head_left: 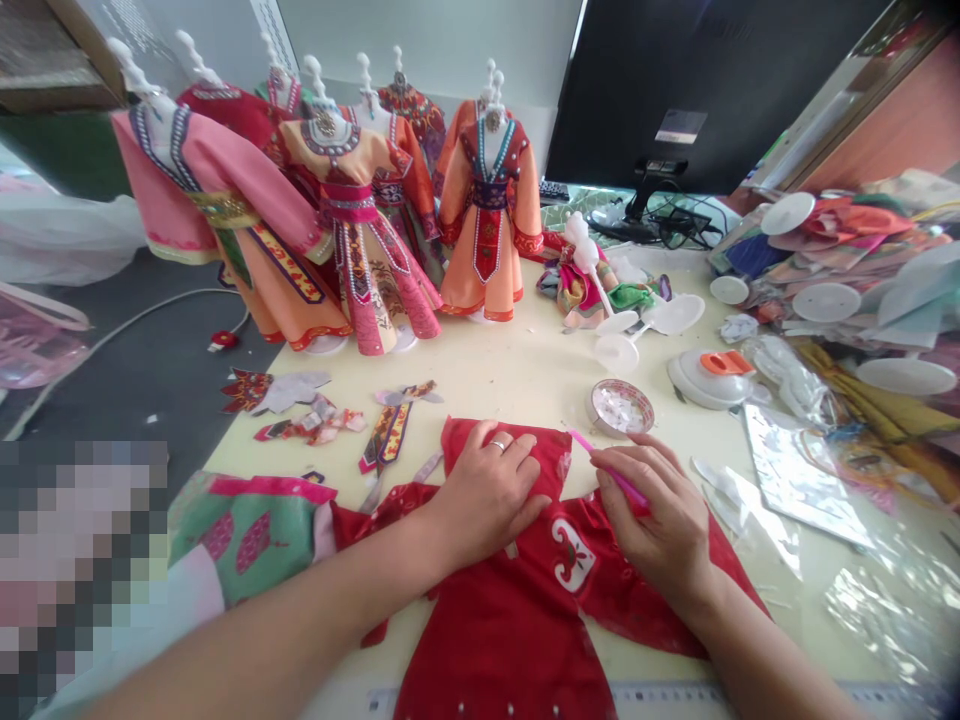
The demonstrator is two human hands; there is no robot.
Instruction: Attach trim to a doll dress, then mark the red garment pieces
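Note:
A small red doll robe (517, 610) lies spread flat on the pale table in front of me. My left hand (491, 490), a ring on one finger, rests palm down on the robe's upper part, fingers stretched out. My right hand (656, 510) is closed around a thin pink stick (611, 470), whose tip points up and left towards the robe's collar. A white and red patch (571, 552) sits on the robe between my hands.
Several dressed doll stands (352, 220) line the back of the table. A round tin lid (620, 407) lies just beyond my right hand. Loose trims (390, 432), a green and pink garment (247, 530), white stand bases (825, 300), plastic bags (802, 470) and a monitor (690, 90) surround the robe.

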